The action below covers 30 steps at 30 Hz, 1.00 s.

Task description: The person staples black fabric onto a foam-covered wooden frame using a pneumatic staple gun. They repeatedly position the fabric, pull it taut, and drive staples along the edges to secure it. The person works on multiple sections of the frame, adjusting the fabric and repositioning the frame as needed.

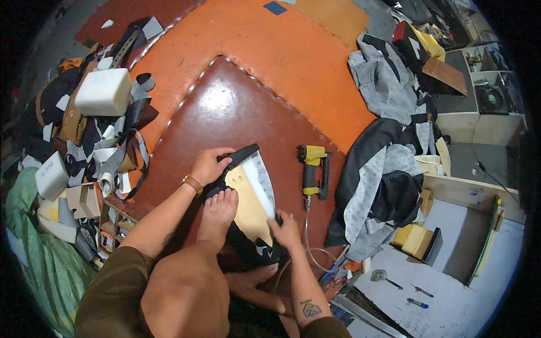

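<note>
My left hand [209, 167] grips the dark fabric at the upper left of a pale wooden board [246, 205], with fingers closed on it. A white padded strip [259, 183] with patterned and dark fabric runs along the board's upper and right edges. My right hand [284, 230] holds the fabric at the board's lower right edge, fingers curled. My bare foot [217, 210] presses on the board's left part. Black cloth [255, 253] lies under its lower end. A yellow and black pneumatic staple gun [313, 172] with a hose lies to the right of my right hand.
Heaped scraps and white foam blocks [101, 92] lie at the left, beside a green sack [31, 236]. Black and grey fabric [372, 186] is piled at the right. Beyond stand open wooden boxes [468, 183] with tools and pens. An orange mat [276, 67] lies at the back.
</note>
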### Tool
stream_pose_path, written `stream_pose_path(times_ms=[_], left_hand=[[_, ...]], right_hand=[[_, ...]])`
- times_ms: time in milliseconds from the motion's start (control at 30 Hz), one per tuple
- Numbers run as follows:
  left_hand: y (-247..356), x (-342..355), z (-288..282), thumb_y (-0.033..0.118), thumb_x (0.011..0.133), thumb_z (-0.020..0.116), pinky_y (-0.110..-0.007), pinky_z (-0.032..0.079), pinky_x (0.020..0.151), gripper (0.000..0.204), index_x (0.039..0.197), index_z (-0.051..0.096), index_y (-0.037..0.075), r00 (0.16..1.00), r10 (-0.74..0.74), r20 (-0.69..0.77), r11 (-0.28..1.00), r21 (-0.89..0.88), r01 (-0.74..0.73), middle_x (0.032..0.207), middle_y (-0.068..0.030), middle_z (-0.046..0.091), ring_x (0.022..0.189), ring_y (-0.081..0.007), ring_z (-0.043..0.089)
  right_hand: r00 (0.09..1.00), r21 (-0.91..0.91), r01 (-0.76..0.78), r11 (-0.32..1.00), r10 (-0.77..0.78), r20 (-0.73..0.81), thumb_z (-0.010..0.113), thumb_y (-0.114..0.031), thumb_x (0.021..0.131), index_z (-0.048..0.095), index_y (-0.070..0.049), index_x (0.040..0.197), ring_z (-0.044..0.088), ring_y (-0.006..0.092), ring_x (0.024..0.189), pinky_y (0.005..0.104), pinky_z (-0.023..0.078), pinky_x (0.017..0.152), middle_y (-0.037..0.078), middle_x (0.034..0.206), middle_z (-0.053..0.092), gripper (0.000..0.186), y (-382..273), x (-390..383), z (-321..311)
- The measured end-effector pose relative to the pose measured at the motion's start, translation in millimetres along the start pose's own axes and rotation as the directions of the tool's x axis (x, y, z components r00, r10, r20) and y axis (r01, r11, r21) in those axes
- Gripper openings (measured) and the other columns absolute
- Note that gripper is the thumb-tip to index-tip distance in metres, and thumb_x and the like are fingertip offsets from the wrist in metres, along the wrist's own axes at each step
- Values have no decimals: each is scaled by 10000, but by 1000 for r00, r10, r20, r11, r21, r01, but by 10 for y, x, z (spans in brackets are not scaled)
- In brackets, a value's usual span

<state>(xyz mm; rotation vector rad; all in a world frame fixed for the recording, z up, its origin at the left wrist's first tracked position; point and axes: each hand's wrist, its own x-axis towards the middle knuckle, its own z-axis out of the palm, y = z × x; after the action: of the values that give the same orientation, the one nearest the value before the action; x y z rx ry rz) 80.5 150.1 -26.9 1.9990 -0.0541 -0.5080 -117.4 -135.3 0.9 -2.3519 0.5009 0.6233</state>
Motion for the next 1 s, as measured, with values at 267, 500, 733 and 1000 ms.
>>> stream_pose_path(times_ms=[267, 500, 733, 1000], left_hand=[[87, 67, -87, 122, 946, 650, -456, 550, 951, 292, 1234, 698, 118, 971, 209, 115, 952, 205, -229, 1194, -150, 728, 1089, -374, 688], [59, -135, -22, 142, 952, 640, -474, 536, 974, 344, 1291, 698, 147, 966, 180, 185, 924, 304, -231, 1286, -161, 644, 1159, -395, 632], [82, -352, -23, 149, 939, 672, -468, 471, 1109, 447, 1385, 670, 163, 935, 281, 214, 855, 386, -346, 1452, -237, 529, 1284, -449, 543], [-257, -199, -111, 296, 1012, 662, -404, 528, 958, 329, 1179, 708, 16, 1000, 24, -2, 998, -59, -24, 1239, -183, 688, 1100, -270, 657]], right_hand=[[994, 648, -91, 756, 28, 107, 682, -430, 1022, 722, 29, 1248, 669, 173, 1023, 338, 529, 908, 79, 1120, 747, 513, -1171, 1314, -168], [982, 467, -118, 876, 32, 188, 795, -308, 942, 778, 38, 1102, 682, 137, 855, 351, 555, 760, 81, 973, 768, 381, -1531, 1570, -94], [960, 222, 276, 935, -259, -102, 754, -152, 884, 794, 12, 995, 735, 345, 879, 433, 564, 813, 209, 960, 759, 201, -1570, 1322, 37], [817, -105, 548, 830, -558, -144, 697, -117, 884, 764, 11, 950, 660, 404, 934, 516, 540, 798, 197, 933, 670, 159, -1804, 829, 251]])
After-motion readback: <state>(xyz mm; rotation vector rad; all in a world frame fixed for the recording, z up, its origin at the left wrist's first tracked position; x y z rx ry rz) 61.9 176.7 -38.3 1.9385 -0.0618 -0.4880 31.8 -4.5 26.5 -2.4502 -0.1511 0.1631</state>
